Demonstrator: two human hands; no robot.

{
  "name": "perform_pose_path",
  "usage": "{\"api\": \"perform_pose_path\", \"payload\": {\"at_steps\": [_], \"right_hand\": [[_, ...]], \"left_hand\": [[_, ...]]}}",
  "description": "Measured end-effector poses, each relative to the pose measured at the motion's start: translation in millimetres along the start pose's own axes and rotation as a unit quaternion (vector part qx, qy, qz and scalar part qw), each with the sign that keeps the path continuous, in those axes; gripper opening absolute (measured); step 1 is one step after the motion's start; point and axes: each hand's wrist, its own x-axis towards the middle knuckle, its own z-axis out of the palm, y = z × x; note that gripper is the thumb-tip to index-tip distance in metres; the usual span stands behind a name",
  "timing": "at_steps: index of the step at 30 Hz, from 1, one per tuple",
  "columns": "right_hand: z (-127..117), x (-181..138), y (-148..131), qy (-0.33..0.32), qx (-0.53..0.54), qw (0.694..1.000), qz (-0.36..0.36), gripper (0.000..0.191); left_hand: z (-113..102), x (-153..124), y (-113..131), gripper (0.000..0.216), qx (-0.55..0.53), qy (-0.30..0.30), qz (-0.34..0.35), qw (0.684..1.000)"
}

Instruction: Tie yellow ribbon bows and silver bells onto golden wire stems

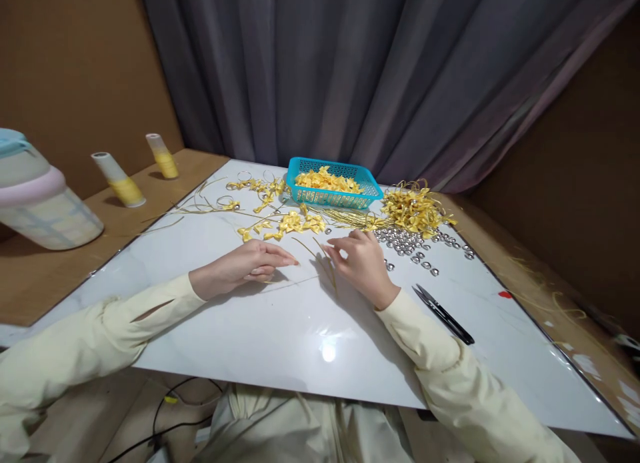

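My right hand (363, 261) pinches gold cord (331, 269) left of black snips (444, 314); whether my left hand (250, 263) grips anything, I cannot tell

From where I stand, the pale cup (55, 213) loses its left side past the edge of view, and the left sleeve (90, 343) runs out there too. The wire (329, 271) by the right hand (357, 263) is too fine to follow at the fingertips. The left hand's (247, 263) palm is hidden. The basket's (333, 198) wall partly screens the yellow bows (330, 180); the heaped beads (400, 241) are too tiny to count.
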Motion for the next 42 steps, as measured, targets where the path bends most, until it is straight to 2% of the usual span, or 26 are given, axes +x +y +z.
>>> {"api": "perform_pose_path", "payload": {"at_steps": [1,2,3,4,6,7,8,9,11,13,15,17,19,21,24,26,28,30,32,33,34,36,37,39,40,42], "right_hand": [[-4.5,0.5,-2.7,-0.034,0.093,0.993,0.069,0.042],[-8.6,0.1,-7.3,-0.095,0.199,0.967,0.128,0.051],[-11.5,-1.2,-13.5,-0.180,0.308,0.918,0.173,0.059],[-12.8,-3.2,-20.9,-0.279,0.408,0.845,0.204,0.066],[-9.8,-8.2,-37.7,-0.432,0.554,0.667,0.246,0.074],[-6.0,-10.2,-45.8,-0.466,0.612,0.581,0.266,0.077],[-1.4,-11.2,-52.8,-0.454,0.662,0.525,0.283,0.076],[3.1,-10.9,-58.3,-0.427,0.699,0.493,0.294,0.074],[8.8,-5.9,-62.9,-0.361,0.741,0.474,0.310,0.063],[6.6,3.2,-58.9,-0.290,0.754,0.484,0.335,0.047],[-4.3,12.7,-47.9,-0.209,0.750,0.507,0.369,0.032],[-21.4,18.2,-32.7,-0.138,0.735,0.534,0.395,0.027],[-40.9,17.2,-16.2,-0.083,0.722,0.556,0.403,0.028],[-59.2,9.3,-0.7,-0.049,0.691,0.601,0.398,0.026],[-77.8,-10.2,16.7,-0.024,0.659,0.672,0.337,0.018],[-83.0,-23.4,22.7,-0.010,0.652,0.675,0.345,0.016],[-83.8,-34.8,23.1,0.011,0.649,0.662,0.374,0.016],[-81.5,-46.2,16.2,0.022,0.655,0.653,0.379,0.018],[-75.8,-59.5,0.9,-0.032,0.676,0.643,0.360,0.022],[-71.3,-66.9,-9.7,-0.109,0.690,0.621,0.354,0.028],[-65.6,-74.4,-21.8,-0.191,0.706,0.581,0.357,0.036],[-51.4,-87.6,-47.6,-0.288,0.747,0.472,0.369,0.053],[-43.5,-92.3,-59.7,-0.303,0.770,0.422,0.369,0.056],[-28.5,-96.4,-78.5,-0.304,0.809,0.351,0.361,0.054],[-22.3,-96.0,-84.4,-0.290,0.826,0.327,0.355,0.050],[-14.0,-91.8,-88.9,-0.231,0.852,0.317,0.348,0.040]], "left_hand": [[-0.9,1.2,-0.4,0.020,-0.007,0.007,0.010,1.000],[-1.6,2.5,-1.1,0.021,-0.013,0.013,0.022,1.000],[-2.1,3.7,-2.0,0.022,-0.020,0.016,0.036,0.999],[-2.3,4.6,-2.8,0.022,-0.028,0.021,0.053,0.998],[-1.7,4.8,-4.0,0.022,-0.046,0.034,0.092,0.994],[-0.9,3.6,-4.3,0.022,-0.053,0.038,0.113,0.991],[0.3,1.6,-4.6,0.023,-0.052,0.038,0.133,0.989],[1.8,-1.2,-4.8,0.023,-0.039,0.032,0.152,0.987],[5.4,-8.6,-5.8,0.023,0.034,-0.001,0.190,0.981],[9.6,-16.4,-8.0,0.021,0.177,-0.040,0.247,0.952],[13.6,-22.1,-11.8,0.021,0.323,-0.063,0.345,0.879],[17.1,-24.1,-17.1,0.023,0.434,-0.072,0.439,0.784],[19.8,-23.1,-22.8,0.026,0.500,-0.089,0.478,0.717],[21.8,-21.0,-27.8,0.028,0.536,-0.099,0.482,0.687],[24.3,-19.3,-32.0,0.028,0.557,-0.097,0.474,0.675],[26.1,-19.7,-32.5,0.028,0.552,-0.104,0.468,0.682],[27.8,-20.4,-31.3,0.027,0.527,-0.117,0.457,0.707],[29.2,-21.0,-28.7,0.026,0.477,-0.119,0.432,0.756],[30.1,-22.0,-24.8,0.026,0.399,-0.105,0.378,0.829],[30.5,-22.8,-22.5,0.025,0.350,-0.098,0.341,0.867],[30.8,-24.0,-20.1,0.025,0.294,-0.095,0.300,0.902],[31.9,-27.3,-15.4,0.024,0.180,-0.107,0.235,0.949],[32.5,-29.5,-13.5,0.024,0.126,-0.121,0.216,0.961],[34.1,-34.3,-10.4,0.023,0.044,-0.165,0.185,0.968],[34.9,-36.8,-9.2,0.023,0.018,-0.192,0.174,0.966],[36.4,-41.7,-7.2,0.021,-0.006,-0.245,0.165,0.955]]}}
